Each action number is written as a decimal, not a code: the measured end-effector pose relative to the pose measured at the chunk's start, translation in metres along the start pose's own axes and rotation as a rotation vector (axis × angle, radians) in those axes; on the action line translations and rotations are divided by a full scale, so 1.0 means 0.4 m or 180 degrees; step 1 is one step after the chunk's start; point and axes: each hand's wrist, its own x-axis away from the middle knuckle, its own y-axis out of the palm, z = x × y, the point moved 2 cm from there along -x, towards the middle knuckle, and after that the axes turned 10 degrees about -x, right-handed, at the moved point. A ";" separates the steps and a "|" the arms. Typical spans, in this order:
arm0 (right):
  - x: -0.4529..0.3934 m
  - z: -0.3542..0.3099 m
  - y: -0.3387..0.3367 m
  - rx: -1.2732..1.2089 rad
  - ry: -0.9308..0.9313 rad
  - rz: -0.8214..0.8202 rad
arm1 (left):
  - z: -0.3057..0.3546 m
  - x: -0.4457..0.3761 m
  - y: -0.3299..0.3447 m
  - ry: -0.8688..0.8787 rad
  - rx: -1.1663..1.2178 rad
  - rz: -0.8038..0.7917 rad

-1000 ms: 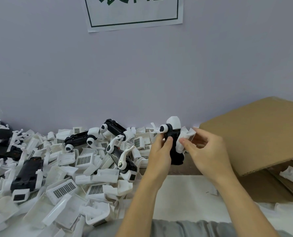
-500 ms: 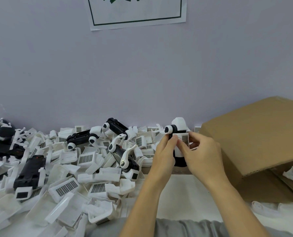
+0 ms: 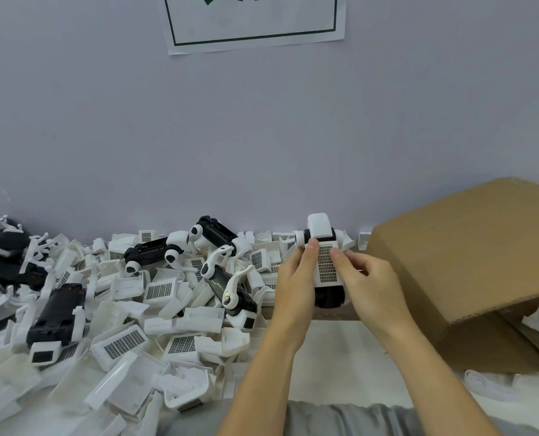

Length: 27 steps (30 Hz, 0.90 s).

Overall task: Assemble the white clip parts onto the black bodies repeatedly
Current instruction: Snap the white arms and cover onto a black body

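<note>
Both hands hold one black body (image 3: 330, 298) upright above the table, near the wall. A white clip part (image 3: 327, 266) with a dark grid face lies flat against its front. My left hand (image 3: 295, 280) grips the body's left side, thumb tip at the clip's top left corner. My right hand (image 3: 367, 280) grips the right side, thumb pressing the clip's upper right edge. A white cap (image 3: 319, 225) tops the body. Most of the black body is hidden behind the clip and my fingers.
A heap of loose white clip parts (image 3: 123, 341) and several black bodies (image 3: 56, 313) covers the table's left half. An open cardboard box (image 3: 469, 247) lies on its side at the right. A white sheet (image 3: 331, 357) covers the table in front of me.
The white clip part went from my right fingers beside the body to lying flat on the body's front. Both thumbs now sit on its upper corners. The body has turned its front towards me.
</note>
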 end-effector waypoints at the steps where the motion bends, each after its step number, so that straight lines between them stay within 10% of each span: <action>1: 0.003 -0.001 0.005 -0.0215 0.0187 -0.0126 | 0.000 0.000 0.000 -0.0010 0.0052 -0.0040; 9: 0.013 -0.007 0.027 -0.1275 0.0581 -0.0127 | -0.005 -0.001 0.002 0.0065 0.0098 -0.0337; 27: 0.005 0.028 0.032 -0.1027 0.0389 0.0175 | -0.007 -0.002 0.005 0.0137 -0.0246 -0.0103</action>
